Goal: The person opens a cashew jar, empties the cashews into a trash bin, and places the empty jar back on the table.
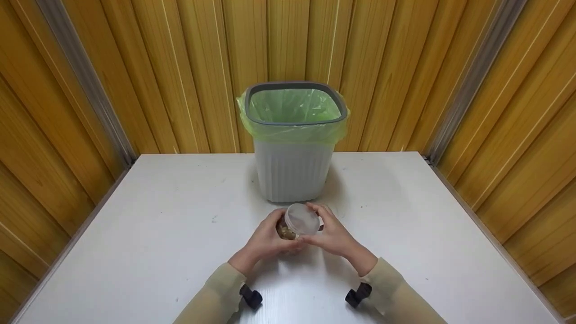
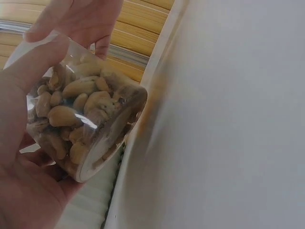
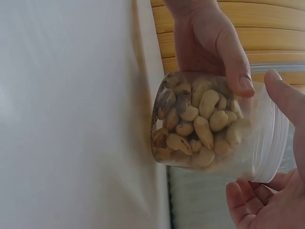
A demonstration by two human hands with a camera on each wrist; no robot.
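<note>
A clear plastic jar [image 3: 159, 160] of nuts, cashews among them [image 3: 204, 131], is tilted above the white table. My left hand [image 1: 265, 237] grips the jar's body from the left, its thumb along the near side. On the jar's mouth sits a translucent white lid [image 1: 302, 218], facing up and to the right in the head view. The fingers and thumb of my right hand [image 1: 332, 233] hold this lid by opposite sides of its rim. In the left wrist view the jar's flat base [image 2: 102, 148] points down toward the tabletop.
Just beyond the hands stands a grey-white trash bin [image 1: 294, 171] with a dark rim and a green bag liner [image 1: 294, 134]. The white table [image 1: 171, 243] is bounded by wood-patterned walls [image 1: 193, 76] at the back and both sides.
</note>
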